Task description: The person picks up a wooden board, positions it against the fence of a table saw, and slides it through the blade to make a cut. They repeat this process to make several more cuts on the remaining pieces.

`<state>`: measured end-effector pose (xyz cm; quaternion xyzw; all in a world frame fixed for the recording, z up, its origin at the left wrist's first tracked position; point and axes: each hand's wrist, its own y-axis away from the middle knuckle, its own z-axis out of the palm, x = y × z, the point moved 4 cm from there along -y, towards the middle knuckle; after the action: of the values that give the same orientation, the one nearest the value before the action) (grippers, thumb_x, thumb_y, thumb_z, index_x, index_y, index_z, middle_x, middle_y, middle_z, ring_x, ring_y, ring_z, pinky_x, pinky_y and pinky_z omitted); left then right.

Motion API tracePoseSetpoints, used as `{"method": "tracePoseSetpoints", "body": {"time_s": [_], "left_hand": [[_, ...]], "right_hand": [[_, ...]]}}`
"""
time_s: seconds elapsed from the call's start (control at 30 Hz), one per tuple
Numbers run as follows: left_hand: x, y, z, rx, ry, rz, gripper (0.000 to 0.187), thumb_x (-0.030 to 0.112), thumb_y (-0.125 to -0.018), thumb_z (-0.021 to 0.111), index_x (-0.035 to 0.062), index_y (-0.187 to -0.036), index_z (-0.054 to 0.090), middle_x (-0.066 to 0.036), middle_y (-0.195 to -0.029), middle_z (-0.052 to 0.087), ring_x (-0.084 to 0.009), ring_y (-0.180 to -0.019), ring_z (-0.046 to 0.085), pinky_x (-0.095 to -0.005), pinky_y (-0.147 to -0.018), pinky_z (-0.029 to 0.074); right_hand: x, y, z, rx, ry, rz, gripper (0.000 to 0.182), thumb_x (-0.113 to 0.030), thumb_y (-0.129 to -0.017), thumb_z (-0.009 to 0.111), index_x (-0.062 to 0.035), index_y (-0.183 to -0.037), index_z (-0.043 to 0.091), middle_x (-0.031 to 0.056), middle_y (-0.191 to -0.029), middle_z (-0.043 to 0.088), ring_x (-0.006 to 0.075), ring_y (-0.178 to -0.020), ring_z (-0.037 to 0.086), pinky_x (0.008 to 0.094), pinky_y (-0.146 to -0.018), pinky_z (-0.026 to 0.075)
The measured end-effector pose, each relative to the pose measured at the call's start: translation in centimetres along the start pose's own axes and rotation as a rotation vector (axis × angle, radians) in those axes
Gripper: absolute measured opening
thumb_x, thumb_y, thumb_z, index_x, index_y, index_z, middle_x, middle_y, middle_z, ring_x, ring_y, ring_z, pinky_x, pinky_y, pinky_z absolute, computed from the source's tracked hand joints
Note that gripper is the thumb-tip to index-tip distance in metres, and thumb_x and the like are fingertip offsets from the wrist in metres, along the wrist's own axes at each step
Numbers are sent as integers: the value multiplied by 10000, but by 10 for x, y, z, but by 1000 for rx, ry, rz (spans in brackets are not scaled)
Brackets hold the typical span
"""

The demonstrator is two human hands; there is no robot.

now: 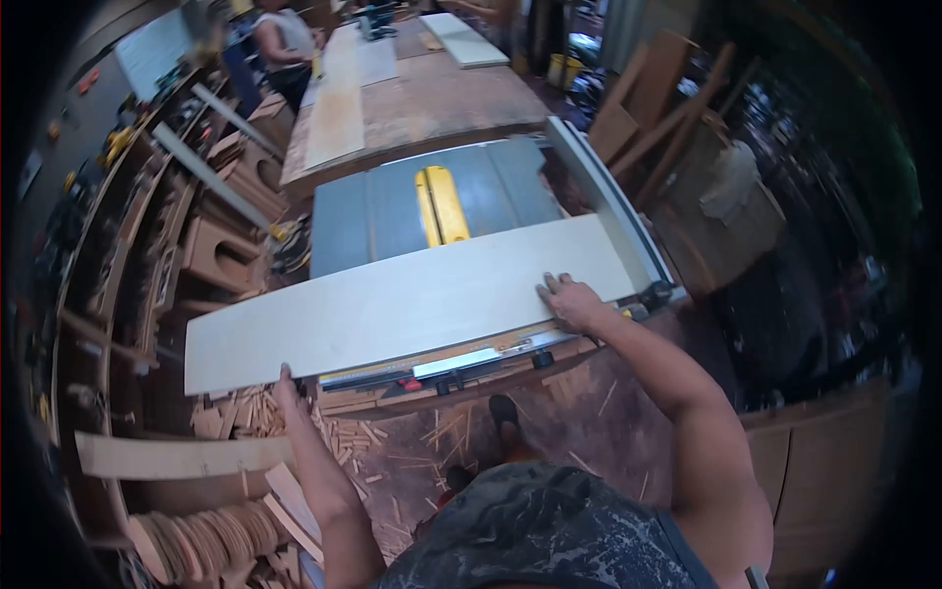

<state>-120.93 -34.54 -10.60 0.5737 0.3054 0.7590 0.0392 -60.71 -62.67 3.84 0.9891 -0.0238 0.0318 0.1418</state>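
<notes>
A long pale board (422,290) lies across the near part of a grey table saw (343,221), its right end by the metal fence (608,201). Beyond the board shows the yellow blade insert (443,206). My left hand (287,385) grips the board's near edge toward its left end, thumb on top and the other fingers hidden below. On the board's right part rests my right hand (571,301), fingers spread on the top face near the front edge.
A wooden worktable (451,103) with boards stands behind the saw. Another person (287,49) is at the back left. Shelving (118,265), offcuts (250,410) and stacked curved pieces (206,540) are at left. Planks (662,98) lean at right.
</notes>
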Motion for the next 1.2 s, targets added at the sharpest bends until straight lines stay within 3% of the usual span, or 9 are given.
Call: {"method": "tracePoseSetpoints", "body": {"time_s": [0.07,0.13,0.23,0.5,0.67,0.9,1.03,1.1,1.2], "left_hand": [[-16,-56,-24,-127,-5,45,421,241,-1019,686,-97,-1264,631,-175,-1152,724,-294,-973,718,-406,-803,599],[-7,-38,-28,-115,-24,44,328,215,-1021,682,-60,-1199,660,-122,-999,736,-236,-762,697,-370,-620,554],[-2,-12,-34,10,-124,66,291,237,-1015,693,-9,-1168,671,-87,-953,725,-203,-698,661,-342,-571,510],[5,16,-21,-107,-103,23,345,341,-1025,672,38,-1190,665,-53,-1005,726,-169,-820,660,-332,-669,500],[4,6,-19,-143,-140,33,325,315,-1046,645,37,-1214,645,-70,-1073,720,-187,-883,669,-344,-652,510],[-4,-4,-24,-286,-31,-33,385,278,-1040,646,91,-1359,537,-116,-1188,684,-250,-954,679,-360,-723,585],[-6,20,-9,-175,-64,2,369,304,-1072,569,-13,-1254,611,-153,-1165,693,-290,-1038,670,-436,-898,552],[-2,32,-7,-122,-119,4,356,292,-1060,579,-9,-1247,607,-144,-1179,676,-298,-1063,658,-447,-897,552],[-6,18,-13,-150,230,-56,408,217,-998,672,89,-1357,527,-137,-1232,661,-313,-1057,691,-465,-804,626]], "right_hand": [[-4,3,-2,-12,22,7,704,-126,-846,671,9,-1502,456,292,-1559,418,438,-1311,549,464,-1008,561],[-14,15,-19,-75,76,-5,718,-135,-833,697,13,-1496,463,287,-1548,433,429,-1293,564,450,-991,569],[-10,16,-9,-27,68,-8,723,-150,-826,713,11,-1489,472,282,-1540,440,419,-1281,573,444,-973,578],[-11,9,6,28,97,18,721,-149,-825,715,-2,-1489,476,274,-1533,447,411,-1269,580,432,-965,582],[-14,20,-23,-87,42,16,671,-125,-874,646,-11,-1508,459,262,-1573,408,404,-1319,545,442,-995,566],[-15,16,-13,-49,56,46,630,-111,-895,618,-23,-1502,472,250,-1576,409,391,-1339,532,444,-1019,556],[-11,15,-11,-14,11,52,605,-109,-898,611,-29,-1485,489,246,-1566,425,400,-1331,538,454,-1005,563],[-11,14,-11,10,-9,43,600,-108,-889,615,-27,-1472,497,245,-1559,435,407,-1321,545,461,-999,567],[-10,16,-9,43,-9,32,601,-106,-871,624,-22,-1455,508,246,-1546,451,413,-1306,554,471,-989,570]]}}
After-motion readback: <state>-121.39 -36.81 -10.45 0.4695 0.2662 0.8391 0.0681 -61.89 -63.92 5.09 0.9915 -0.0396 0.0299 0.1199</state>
